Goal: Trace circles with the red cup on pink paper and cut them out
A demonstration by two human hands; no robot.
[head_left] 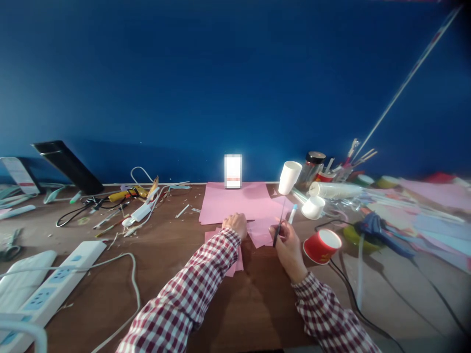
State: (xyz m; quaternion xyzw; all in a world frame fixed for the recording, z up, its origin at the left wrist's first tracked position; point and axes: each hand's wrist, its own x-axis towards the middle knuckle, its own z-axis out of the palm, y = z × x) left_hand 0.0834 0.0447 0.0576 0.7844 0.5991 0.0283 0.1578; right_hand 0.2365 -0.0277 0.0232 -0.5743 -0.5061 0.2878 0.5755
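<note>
My left hand (235, 225) rests palm down on the pink paper at the middle of the table, its fingers bent and pressed on a smaller pink piece (262, 231). Under it lies a large pink sheet (228, 198), and more cut pink pieces (232, 268) stick out below my wrist. My right hand (289, 247) is closed around what looks like dark-handled scissors (278, 230), the thin blade pointing up and away. Just beyond those fingers is a white pen-like stick with a blue end (293, 214); whether I touch it I cannot tell.
A red paper cup (322, 246) stands right of my right hand, with white cups (290, 177) behind. Farther right are a blue glue gun (382, 234), a jar (313, 166) and coloured papers. Leftward lie a power strip (55, 289), cables, tools and other scissors (13, 245).
</note>
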